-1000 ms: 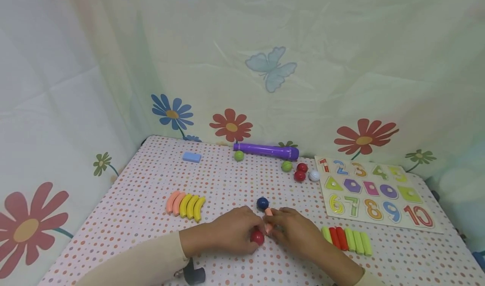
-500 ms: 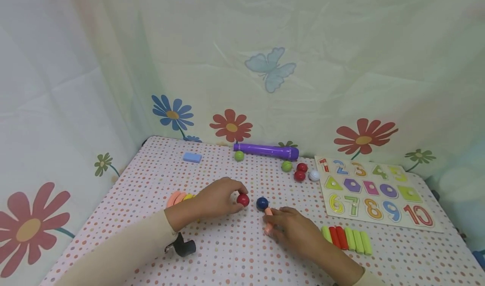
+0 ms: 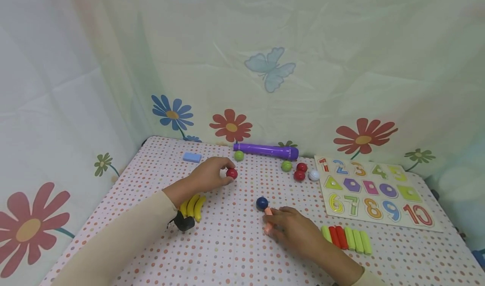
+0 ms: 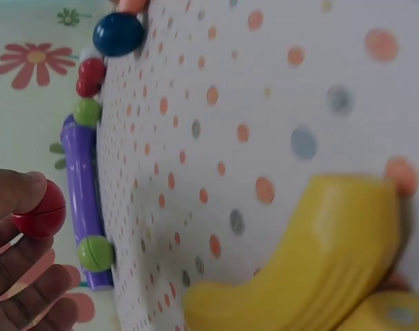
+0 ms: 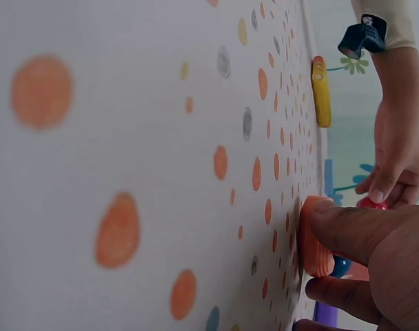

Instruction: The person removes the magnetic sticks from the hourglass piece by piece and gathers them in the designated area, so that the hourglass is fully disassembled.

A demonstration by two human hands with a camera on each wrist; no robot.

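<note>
While the left hand (image 3: 209, 176) pinches a red ball (image 3: 232, 173) between thumb and fingertips just above the dotted worktop (image 3: 235, 252), a little above the frame's middle, the right hand (image 3: 293, 231) lies lower and to the right, fingers curled onto a short orange piece (image 3: 268, 220) and pressing it against the cloth, likely so it cannot slide. The left wrist view shows the ball only at its rim under the thumb, so the grip is light, a carrying hold. A blue ball (image 3: 262, 203) sits just above the orange piece, touching or nearly so. Farther up lie a purple tube (image 3: 266, 151) with green balls (image 3: 239, 155) beside it. Yellow curved pieces (image 3: 194, 206) lie close under the left forearm.
</note>
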